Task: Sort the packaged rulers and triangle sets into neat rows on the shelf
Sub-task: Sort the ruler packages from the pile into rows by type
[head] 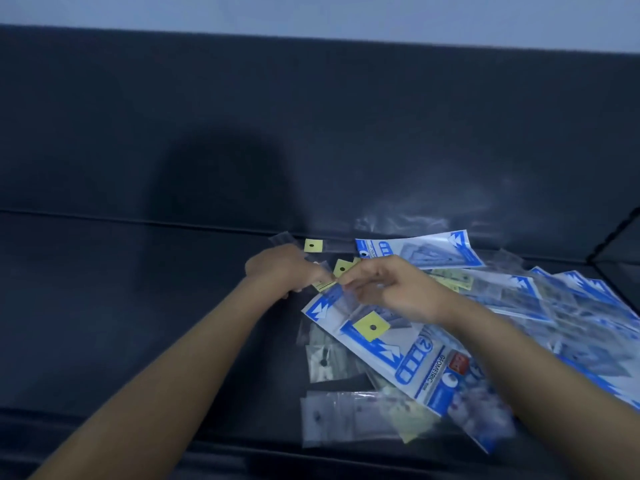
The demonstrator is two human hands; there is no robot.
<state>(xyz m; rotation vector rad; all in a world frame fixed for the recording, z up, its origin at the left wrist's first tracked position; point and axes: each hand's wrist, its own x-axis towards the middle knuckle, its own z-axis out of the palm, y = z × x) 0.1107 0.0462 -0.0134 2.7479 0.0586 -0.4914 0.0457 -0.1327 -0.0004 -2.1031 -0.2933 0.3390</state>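
Note:
A loose heap of packaged sets lies on the dark shelf [138, 306], right of centre. Blue-and-white triangle set packs [426, 368] overlap each other, one lying against the back wall [422, 251]. Clear ruler sleeves with yellow header tags [371, 326] are mixed among them. My left hand [280, 271] and my right hand [394, 292] meet over the heap's left end. Both pinch a thin clear ruler pack with a yellow tag [325, 285] between their fingertips. The rest of that pack is hidden by my fingers.
The dark back wall [311, 133] rises right behind the heap. A divider edge [613, 244] closes the shelf at the far right. Bare dark shelf stretches to the left of my arms. Clear sleeves [339, 420] lie near the front edge.

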